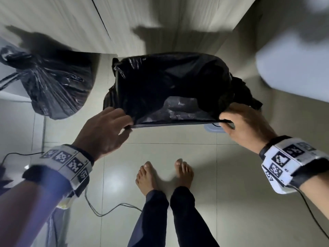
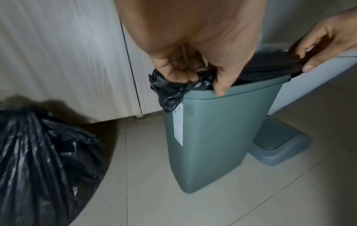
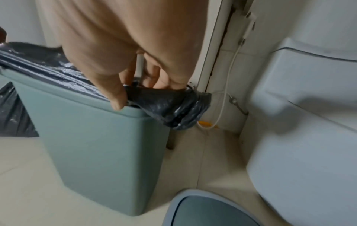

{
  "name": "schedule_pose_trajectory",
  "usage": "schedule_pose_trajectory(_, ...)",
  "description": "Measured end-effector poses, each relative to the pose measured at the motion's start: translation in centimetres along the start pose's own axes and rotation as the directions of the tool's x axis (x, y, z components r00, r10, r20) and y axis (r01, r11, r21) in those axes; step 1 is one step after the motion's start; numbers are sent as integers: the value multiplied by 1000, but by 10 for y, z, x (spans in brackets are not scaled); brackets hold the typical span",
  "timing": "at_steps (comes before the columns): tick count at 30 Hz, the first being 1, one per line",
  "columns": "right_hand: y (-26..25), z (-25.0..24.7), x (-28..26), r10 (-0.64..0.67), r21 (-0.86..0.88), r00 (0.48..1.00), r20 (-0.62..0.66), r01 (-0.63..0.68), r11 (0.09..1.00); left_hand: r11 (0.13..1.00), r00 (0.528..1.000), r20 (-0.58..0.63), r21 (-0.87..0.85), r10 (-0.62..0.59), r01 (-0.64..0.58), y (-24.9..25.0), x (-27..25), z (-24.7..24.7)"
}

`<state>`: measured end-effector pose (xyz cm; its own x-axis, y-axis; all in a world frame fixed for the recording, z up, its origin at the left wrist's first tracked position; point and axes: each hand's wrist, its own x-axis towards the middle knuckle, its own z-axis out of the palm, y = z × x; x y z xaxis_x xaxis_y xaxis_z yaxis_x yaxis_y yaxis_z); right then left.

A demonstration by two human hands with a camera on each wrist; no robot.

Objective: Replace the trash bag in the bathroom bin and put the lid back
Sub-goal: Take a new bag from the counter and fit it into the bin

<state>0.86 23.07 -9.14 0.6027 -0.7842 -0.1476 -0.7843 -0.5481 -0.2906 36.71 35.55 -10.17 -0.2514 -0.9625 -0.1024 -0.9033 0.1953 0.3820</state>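
Observation:
A grey-green bin (image 2: pixel 212 145) stands on the tiled floor with a new black bag (image 1: pixel 170 86) spread in its mouth. My left hand (image 1: pixel 127 125) pinches the bag's gathered edge at the bin's left corner (image 2: pixel 204 84), thumb on the near rim. At the right corner my right hand (image 1: pixel 225 123) grips the bag's bunched edge (image 3: pixel 173 107), which hangs over that end of the rim. The bin (image 3: pixel 96 152) has no lid on. Its grey lid (image 2: pixel 280 146) lies on the floor just right of the bin, also in the right wrist view (image 3: pixel 208 211).
A full, tied black bag (image 1: pixel 53 86) sits on the floor to the left. Pale wooden cabinet doors (image 2: pixel 67 61) stand behind the bin. A white toilet (image 3: pixel 309 122) is close on the right. My bare feet (image 1: pixel 163 175) and a thin cable (image 1: pixel 110 209) are on the tiles.

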Motion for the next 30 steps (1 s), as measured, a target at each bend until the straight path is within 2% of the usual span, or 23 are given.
schedule_pose_trajectory(2, 1, 11, -10, -20, 46, 1000, 11, 19, 999, 999, 997, -67, -6, -36, 36, 0, -7, 9)
schedule_pose_trajectory(6, 5, 37, -22, 43, 58, 999, -4, -43, 997, 989, 972, -187, -51, -144, 136, 4, -12, 31)
schedule_pose_trajectory(9, 2, 53, -24, 68, 23, 996, -50, -67, 997, 959, 924, -261, -120, -279, 256, 3, -12, 54)
schedule_pose_trajectory(11, -1, 64, -23, 84, 22, 992, -91, -83, 996, 923, 872, -307, -182, -381, 339, 2, -8, 67)
schedule_pose_trajectory(14, -2, 82, -17, 155, 50, 976, -156, -149, 988, 747, 718, -250, -385, -650, 543, 3, 3, 83)
schedule_pose_trajectory(16, -1, 91, -11, 225, 90, 966, -130, -215, 973, 597, 620, -115, -451, -776, 664, 0, 15, 87)
schedule_pose_trajectory(18, 1, 95, -7, 249, 145, 968, -37, -241, 960, 399, 524, 69, -568, -849, 720, -5, 24, 90)
schedule_pose_trajectory(20, -1, 92, -8, 272, 225, 962, -7, -263, 938, 146, 444, 250, -714, -860, 685, -14, 26, 91)
schedule_pose_trajectory(21, -3, 88, -12, 294, 262, 955, -42, -274, 926, 30, 401, 304, -764, -864, 644, -17, 22, 90)
schedule_pose_trajectory(22, -4, 84, -16, 323, 278, 941, -104, -284, 918, -23, 364, 305, -793, -880, 609, -20, 18, 88)
schedule_pose_trajectory(24, -1, 72, -24, 449, 318, 867, -218, -372, 872, 4, 314, 195, -844, -929, 536, -20, 7, 72)
schedule_pose_trajectory(25, 1, 64, -25, 538, 402, 808, -239, -422, 813, 10, 311, 149, -889, -939, 458, -18, 5, 61)
schedule_pose_trajectory(26, 4, 55, -22, 608, 523, 762, -223, -433, 734, -14, 334, 139, -937, -932, 350, -15, 7, 49)
schedule_pose_trajectory(28, 4, 37, -3, 706, 795, 696, -131, -352, 494, -127, 432, 192, -976, -881, 174, -10, 19, 27)
schedule_pose_trajectory(30, 1, 23, 25, 794, 912, 606, 56, -355, 206, -285, 521, 310, -950, -795, 130, -12, 36, 13)
